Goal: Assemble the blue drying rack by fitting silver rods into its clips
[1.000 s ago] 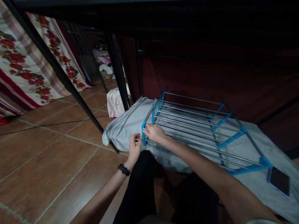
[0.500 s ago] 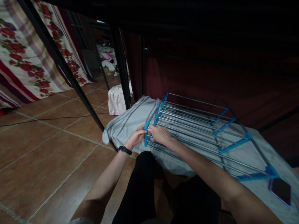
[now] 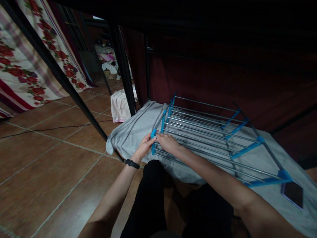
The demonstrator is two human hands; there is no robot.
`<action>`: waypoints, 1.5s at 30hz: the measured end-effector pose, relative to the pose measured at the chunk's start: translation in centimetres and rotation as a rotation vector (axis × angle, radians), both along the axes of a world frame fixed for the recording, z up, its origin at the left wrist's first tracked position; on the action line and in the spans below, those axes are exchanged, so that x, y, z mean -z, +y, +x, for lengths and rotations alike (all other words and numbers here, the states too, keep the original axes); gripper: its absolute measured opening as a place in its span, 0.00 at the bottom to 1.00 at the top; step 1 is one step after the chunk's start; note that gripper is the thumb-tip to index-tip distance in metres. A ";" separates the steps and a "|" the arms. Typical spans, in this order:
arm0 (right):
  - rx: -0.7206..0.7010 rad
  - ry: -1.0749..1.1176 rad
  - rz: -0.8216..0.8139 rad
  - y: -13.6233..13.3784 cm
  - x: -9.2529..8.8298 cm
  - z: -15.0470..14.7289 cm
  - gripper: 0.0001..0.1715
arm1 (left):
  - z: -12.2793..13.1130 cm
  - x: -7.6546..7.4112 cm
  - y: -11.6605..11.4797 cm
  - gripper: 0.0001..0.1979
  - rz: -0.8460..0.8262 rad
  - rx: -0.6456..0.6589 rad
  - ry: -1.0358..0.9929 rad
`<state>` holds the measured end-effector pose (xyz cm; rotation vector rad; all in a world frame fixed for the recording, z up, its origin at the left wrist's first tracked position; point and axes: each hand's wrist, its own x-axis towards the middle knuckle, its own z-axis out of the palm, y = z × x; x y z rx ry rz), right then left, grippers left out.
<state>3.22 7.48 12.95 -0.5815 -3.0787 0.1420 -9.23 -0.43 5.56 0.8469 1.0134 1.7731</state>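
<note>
A metal drying rack (image 3: 198, 132) with blue plastic joints and several thin silver rods lies on a bed with a grey blanket (image 3: 136, 129). At its near left corner, my left hand (image 3: 145, 145), below a black wristband (image 3: 132, 163), is closed around a blue plastic joint (image 3: 153, 133). Just to the right, my right hand (image 3: 168, 142) is closed with its fingertips against the same joint, seemingly on the end of a rod. Exactly what those fingertips pinch is hidden by the hand.
A phone (image 3: 292, 195) lies on the blanket by the rack's right corner. Black bed-frame posts (image 3: 122, 66) stand at the left, and a dark bar runs overhead. A pale cloth (image 3: 121, 105) hangs beside the post. Floral fabric (image 3: 32, 76) and a cable (image 3: 56, 127) are farther left.
My view has shifted slightly, moving the scene a little leftward. Both hands stay at the same corner joint, with the left thumb now resting lower on it.
</note>
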 end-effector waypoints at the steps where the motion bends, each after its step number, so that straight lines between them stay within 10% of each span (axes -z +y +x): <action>1: -0.007 -0.004 0.008 0.1 0.1 0.0 0.19 | 0.0 0.0 0.0 0.29 0.002 -0.004 0.012; 24: -0.102 0.030 -0.098 1.2 0.1 0.1 0.14 | -0.7 1.5 -0.3 0.33 -0.135 -0.185 0.747; 45: -0.138 0.116 -0.154 1.3 0.3 0.6 0.13 | -0.5 2.2 0.3 0.28 -0.059 -0.168 0.517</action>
